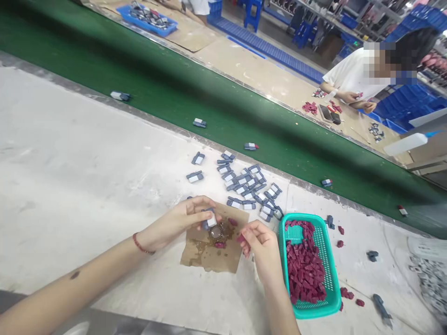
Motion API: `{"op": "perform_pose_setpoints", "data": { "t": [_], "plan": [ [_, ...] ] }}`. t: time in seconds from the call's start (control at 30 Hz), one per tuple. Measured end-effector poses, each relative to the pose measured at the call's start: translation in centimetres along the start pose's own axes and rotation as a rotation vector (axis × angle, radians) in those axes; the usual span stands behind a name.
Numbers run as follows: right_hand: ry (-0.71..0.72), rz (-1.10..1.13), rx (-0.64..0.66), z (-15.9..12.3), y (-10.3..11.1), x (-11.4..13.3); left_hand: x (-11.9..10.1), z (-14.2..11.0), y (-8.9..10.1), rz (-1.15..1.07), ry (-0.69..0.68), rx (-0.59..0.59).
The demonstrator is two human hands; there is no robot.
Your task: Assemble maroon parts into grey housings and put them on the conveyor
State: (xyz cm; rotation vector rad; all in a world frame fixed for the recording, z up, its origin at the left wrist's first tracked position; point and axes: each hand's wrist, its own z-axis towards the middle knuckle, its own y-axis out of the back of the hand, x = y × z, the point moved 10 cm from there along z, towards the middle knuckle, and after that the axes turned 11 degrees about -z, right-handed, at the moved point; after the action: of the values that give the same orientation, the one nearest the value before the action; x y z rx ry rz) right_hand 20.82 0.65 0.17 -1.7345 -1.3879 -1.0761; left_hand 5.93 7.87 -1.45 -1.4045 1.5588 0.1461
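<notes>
My left hand point(197, 214) grips a small dark blue and white plastic part point(211, 219) between thumb and fingers. Pinched in my right hand point(260, 239) is a small maroon plastic piece point(241, 238), partly hidden by the fingertips. Both hands are over a stained brown sheet of cardboard point(230, 265). On that sheet lie a small round dish point(216, 231) and a couple of loose maroon pieces point(220, 245). Just right of my right hand stands a teal basket point(335, 284) holding many maroon pieces point(305, 270).
Several blue and white parts point(244, 181) lie in a pile beyond the cardboard. A green conveyor belt point(157, 100) crosses behind, carrying a few such parts. Loose pieces point(373, 256) lie right of the basket. Across the belt, another person point(363, 79) handles small parts near a white bottle point(405, 144).
</notes>
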Motion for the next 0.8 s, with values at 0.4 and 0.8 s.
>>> {"op": "perform_pose_setpoints", "data": {
  "t": [0.4,0.8],
  "plan": [
    [0.144,-0.475,-0.081,1.7,-1.9,-1.0,1.8,0.3,1.7,-0.230,-0.010,-0.004],
    [0.540,-1.009,-0.077,0.9,-5.2,1.0,0.9,0.6,2.5,-0.114,-0.209,-0.068]
  ]
}}
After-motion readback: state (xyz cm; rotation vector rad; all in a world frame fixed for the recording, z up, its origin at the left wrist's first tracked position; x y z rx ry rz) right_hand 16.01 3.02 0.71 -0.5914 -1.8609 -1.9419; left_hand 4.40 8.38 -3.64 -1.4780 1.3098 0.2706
